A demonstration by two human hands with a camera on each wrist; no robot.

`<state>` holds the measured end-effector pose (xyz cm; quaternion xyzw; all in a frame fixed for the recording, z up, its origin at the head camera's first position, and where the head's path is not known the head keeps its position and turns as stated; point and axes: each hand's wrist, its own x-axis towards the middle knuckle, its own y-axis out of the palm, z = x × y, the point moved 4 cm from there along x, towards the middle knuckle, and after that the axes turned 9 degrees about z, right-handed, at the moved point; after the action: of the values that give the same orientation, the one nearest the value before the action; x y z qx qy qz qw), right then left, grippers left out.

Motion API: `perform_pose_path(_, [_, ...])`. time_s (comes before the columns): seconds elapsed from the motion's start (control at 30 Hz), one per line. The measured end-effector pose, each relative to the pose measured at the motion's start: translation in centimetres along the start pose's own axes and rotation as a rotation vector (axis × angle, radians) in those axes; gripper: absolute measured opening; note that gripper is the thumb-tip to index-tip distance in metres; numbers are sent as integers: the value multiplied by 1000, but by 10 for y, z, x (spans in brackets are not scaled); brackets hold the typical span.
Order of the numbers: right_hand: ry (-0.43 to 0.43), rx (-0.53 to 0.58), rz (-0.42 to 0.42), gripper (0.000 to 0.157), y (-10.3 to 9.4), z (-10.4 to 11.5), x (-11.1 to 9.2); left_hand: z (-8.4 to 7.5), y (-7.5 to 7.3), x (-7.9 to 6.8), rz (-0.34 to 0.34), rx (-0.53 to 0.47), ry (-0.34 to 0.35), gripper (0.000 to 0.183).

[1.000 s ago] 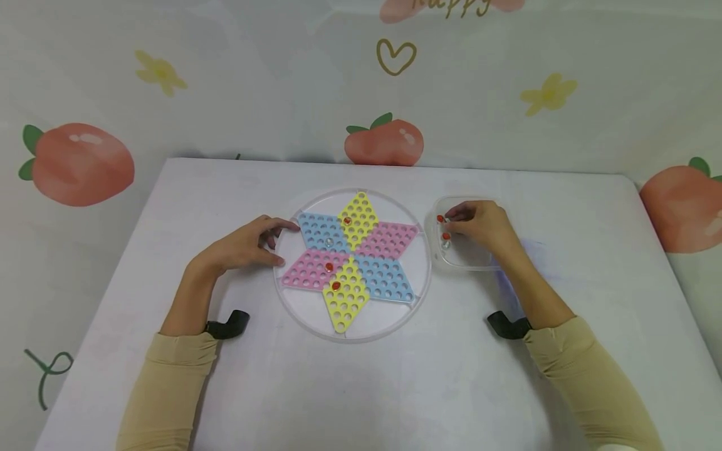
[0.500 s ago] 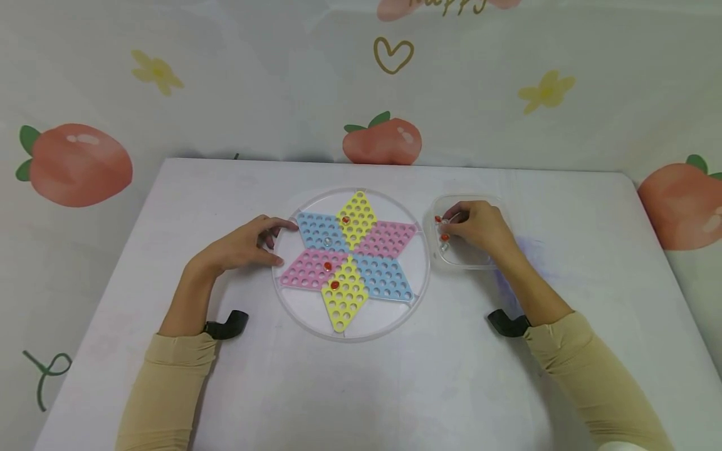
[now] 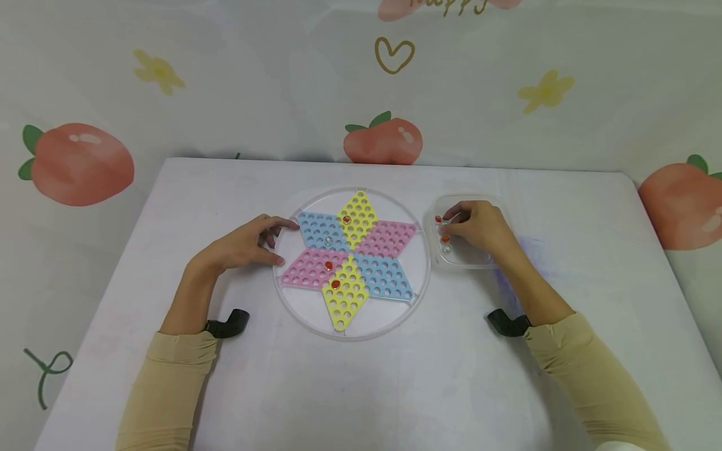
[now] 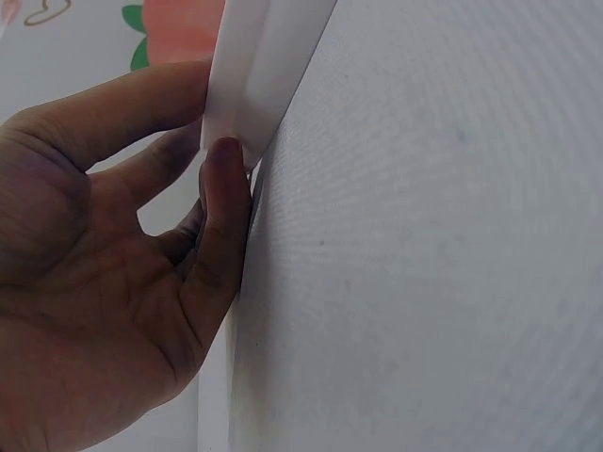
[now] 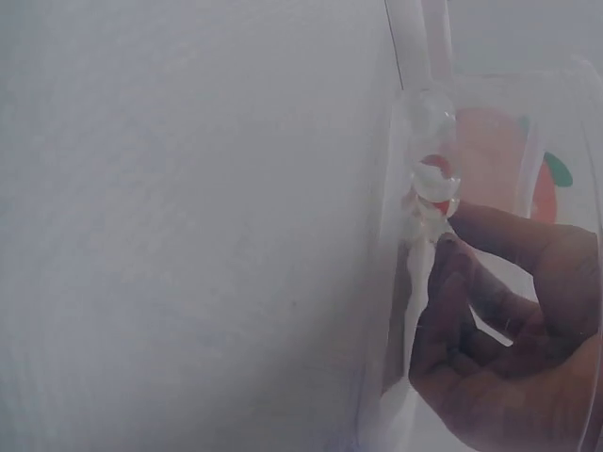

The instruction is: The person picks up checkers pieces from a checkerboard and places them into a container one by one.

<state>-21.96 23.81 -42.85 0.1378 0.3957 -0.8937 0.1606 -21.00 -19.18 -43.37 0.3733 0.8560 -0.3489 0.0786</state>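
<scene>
A round Chinese checkers board point(image 3: 389, 239) with a star of yellow, pink and blue points lies mid-table. My left hand point(image 3: 242, 243) rests at its left side, with index finger and thumb spread apart on the rim point(image 4: 250, 71). My right hand point(image 3: 479, 222) reaches into a clear plastic container point(image 3: 470, 265), fingertips pinching at a clear marble point(image 5: 430, 224). Close by in the container lie a red marble point(image 3: 438, 219), another red marble point(image 3: 445, 238) and a clear marble point(image 3: 447, 248). The other fingers hide part of the container's inside.
Several marbles sit in the board's holes, among them a red one point(image 3: 335, 284), a second red one point(image 3: 329, 266) and a clear one point(image 3: 328, 241). The white table point(image 3: 361, 388) ends at the back against a fruit-printed backdrop point(image 3: 271, 94).
My right fingers have worked slightly among the marbles in the container, and the marbles there have shifted a little. My left hand stays on the board's rim.
</scene>
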Motion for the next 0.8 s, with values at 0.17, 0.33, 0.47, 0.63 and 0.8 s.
perform_pose_path(0.17, [-7,29,-25,30,-3,2,-4,0,-1,0,0,-7,7,66])
perform_pose_path(0.33, [-7,46,-57,28,-7,6,-10,1,-1,0,0,-15,8,67])
perform_pose_path(0.47, [-35,79,-85,26,-8,11,-13,1,0,0,0,-16,6,68])
perform_pose_path(0.63, [-77,115,-131,24,-9,16,-17,1,0,0,2,-15,5,68])
perform_pose_path(0.8, [-138,155,-184,26,-7,26,-21,1,0,0,0,-16,3,67])
